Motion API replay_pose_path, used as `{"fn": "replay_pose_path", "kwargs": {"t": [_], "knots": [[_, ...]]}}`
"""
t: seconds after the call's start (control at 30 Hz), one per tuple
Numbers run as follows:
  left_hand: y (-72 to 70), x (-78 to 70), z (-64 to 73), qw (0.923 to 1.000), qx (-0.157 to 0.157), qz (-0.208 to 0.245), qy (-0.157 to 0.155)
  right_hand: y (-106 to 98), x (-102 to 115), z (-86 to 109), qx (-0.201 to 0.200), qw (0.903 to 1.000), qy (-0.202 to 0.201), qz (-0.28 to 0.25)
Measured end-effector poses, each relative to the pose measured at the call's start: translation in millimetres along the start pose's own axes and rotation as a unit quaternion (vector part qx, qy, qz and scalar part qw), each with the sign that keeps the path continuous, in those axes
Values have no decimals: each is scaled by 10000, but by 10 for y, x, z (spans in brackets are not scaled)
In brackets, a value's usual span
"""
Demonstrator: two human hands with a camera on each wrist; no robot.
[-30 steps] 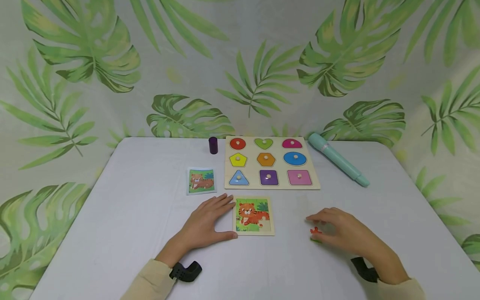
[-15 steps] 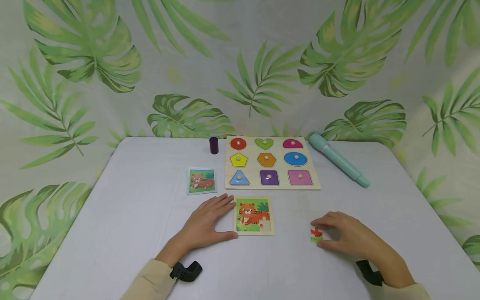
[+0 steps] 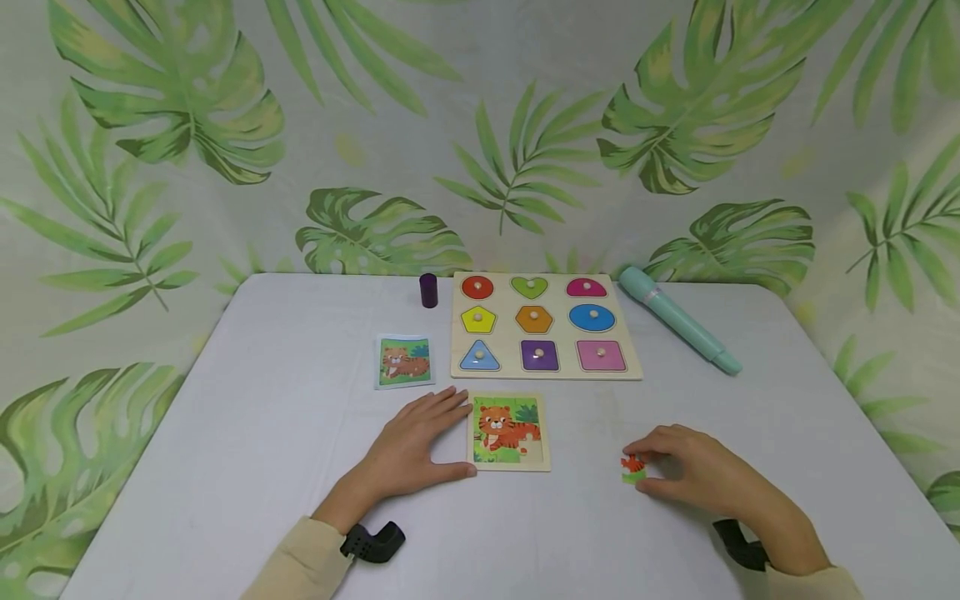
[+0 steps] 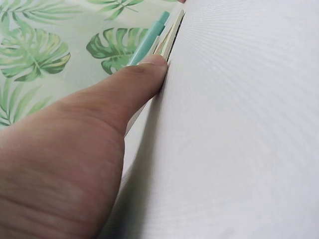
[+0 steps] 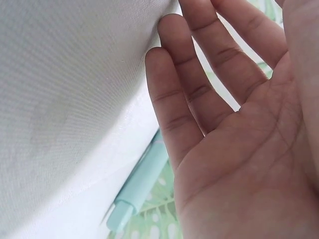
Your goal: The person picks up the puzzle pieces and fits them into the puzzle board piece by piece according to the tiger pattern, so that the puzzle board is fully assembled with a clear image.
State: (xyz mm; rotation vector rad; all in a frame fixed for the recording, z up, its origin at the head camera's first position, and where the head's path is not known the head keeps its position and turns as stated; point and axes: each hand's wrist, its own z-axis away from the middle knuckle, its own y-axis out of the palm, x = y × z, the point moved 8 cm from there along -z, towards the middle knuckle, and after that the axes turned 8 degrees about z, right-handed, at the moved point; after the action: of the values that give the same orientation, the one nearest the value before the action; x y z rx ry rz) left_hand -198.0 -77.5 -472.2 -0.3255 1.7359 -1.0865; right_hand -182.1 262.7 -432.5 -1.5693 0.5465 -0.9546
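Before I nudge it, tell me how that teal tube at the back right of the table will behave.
The teal tube looks round and lies on its side on the table, so a sideways push would probably roll it. It seems rigid plastic, likely light and stiff when lifted. Its smooth surface might be a little slippery.

You are seated at a staged tabletop set, not a lived-in room. A fabric backdrop (image 3: 525, 125) printed with large green leaves hangs behind and wraps both sides, hiding any walls or furniture. The table (image 3: 262, 467) is covered by a plain white cloth. On it you see only children's play items: a wooden shape-sorting board (image 3: 545, 325) with knobbed coloured pieces, a tiger jigsaw tray (image 3: 507, 432), a tiger picture card (image 3: 404, 362), a teal cylinder (image 3: 677, 320) and a small purple cylinder (image 3: 428, 291).
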Motion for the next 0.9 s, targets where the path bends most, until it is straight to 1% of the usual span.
{"fn": "replay_pose_path", "kwargs": {"t": [0.2, 0.4, 0.6, 0.9], "knots": [[-2, -6, 0, 10000, 41, 27, -34, -11, 17, 5, -197, 9996, -223, 23], [-19, -29, 2, 10000, 24, 52, -27, -19, 25, -8, -212, 9994, -287, 38], [-24, -32, 3, 10000, 16, 46, -9, -26, 31, -24, -128, 9997, -203, 9], [-28, -41, 11, 10000, 24, 85, 26, -13, 22, -55, 100, 9999, 50, 38]]}}
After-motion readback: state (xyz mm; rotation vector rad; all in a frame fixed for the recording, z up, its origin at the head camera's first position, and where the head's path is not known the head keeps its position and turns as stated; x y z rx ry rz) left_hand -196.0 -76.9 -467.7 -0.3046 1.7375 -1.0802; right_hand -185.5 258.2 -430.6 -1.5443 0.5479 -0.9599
